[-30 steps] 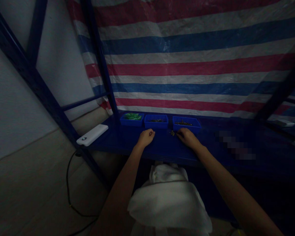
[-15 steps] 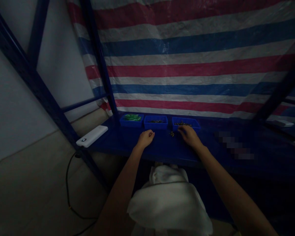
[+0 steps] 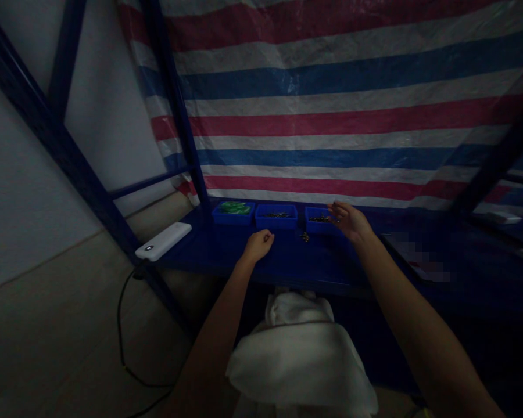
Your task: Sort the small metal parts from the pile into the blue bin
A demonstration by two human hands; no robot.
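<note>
My left hand rests on the blue shelf with its fingers curled closed; whatever they hold, if anything, is hidden. My right hand is raised over the right side of a blue bin, its fingers apart, and nothing clear shows between them. Small brassy metal pieces lie in that bin, partly covered by the hand. A little cluster of similar pieces sits on the shelf in front of it, between my two hands.
A middle blue bin holds small dark metal pieces, and a left one holds green packets. At the shelf's left end lies a white power bank with a black cable. A flat, blurred-out object is at right.
My right hand has risen from beside the loose metal pieces, moving right and away from me, and its fingers have spread. The left hand has stayed put.
</note>
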